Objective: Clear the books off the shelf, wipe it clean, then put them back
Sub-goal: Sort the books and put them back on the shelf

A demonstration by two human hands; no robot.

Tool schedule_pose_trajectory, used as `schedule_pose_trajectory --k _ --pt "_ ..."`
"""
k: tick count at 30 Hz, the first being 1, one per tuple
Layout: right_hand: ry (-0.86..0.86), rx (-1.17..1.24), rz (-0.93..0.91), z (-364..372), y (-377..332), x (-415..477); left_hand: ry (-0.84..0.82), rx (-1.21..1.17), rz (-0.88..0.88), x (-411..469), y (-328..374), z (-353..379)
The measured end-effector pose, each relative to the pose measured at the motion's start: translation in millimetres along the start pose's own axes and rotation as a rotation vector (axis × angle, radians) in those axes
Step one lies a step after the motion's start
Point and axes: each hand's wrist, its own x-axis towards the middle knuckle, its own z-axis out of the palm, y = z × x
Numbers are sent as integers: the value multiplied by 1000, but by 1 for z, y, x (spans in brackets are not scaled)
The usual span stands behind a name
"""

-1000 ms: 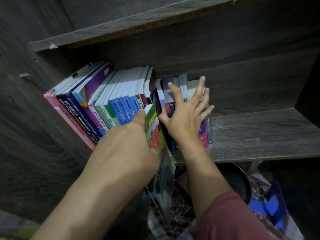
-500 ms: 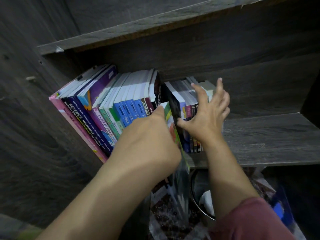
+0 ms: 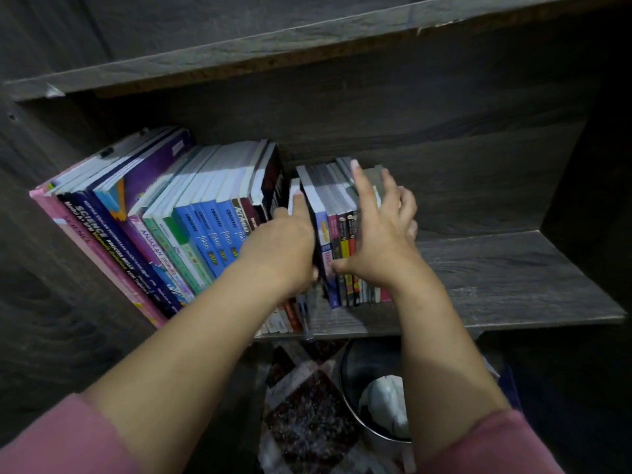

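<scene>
Right hand (image 3: 379, 234) spread flat against small books (image 3: 337, 200); left hand (image 3: 285, 244) wedged in gap, grip unclear. Shelf (image 3: 496, 278) looked nearly restocked; wiping unverifiable.

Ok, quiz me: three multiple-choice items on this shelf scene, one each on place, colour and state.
1. The book in the left hand sits: A on a chair; B between the large book group and the small book group; C on a table.
2. The sleeves are: A green; B white; C pink.
3. The right hand is: A pressed against the small book group; B idle; C holding a cloth.
B: the book stands in the gap. C: both sleeves show pink. A: straight fingers lie over that group.
</scene>
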Motion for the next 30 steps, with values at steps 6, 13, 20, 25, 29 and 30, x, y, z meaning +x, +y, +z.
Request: schedule_pose_trajectory --k 6,13,20,25,29,30 --pt "-23 181 -63 -14 4 -8 387 544 48 -16 -14 7" --pt "5 526 323 -4 25 -10 471 584 -258 -3 -7 33" --pt "-92 434 326 8 33 -7 572 466 -208 -10 4 47" --pt "-142 387 285 5 42 -5 506 221 69 -8 29 32" --pt "-159 400 269 7 47 -2 500 98 36 -7 43 26" --pt "-163 406 274 7 48 -2 509 87 29 -6 46 24"
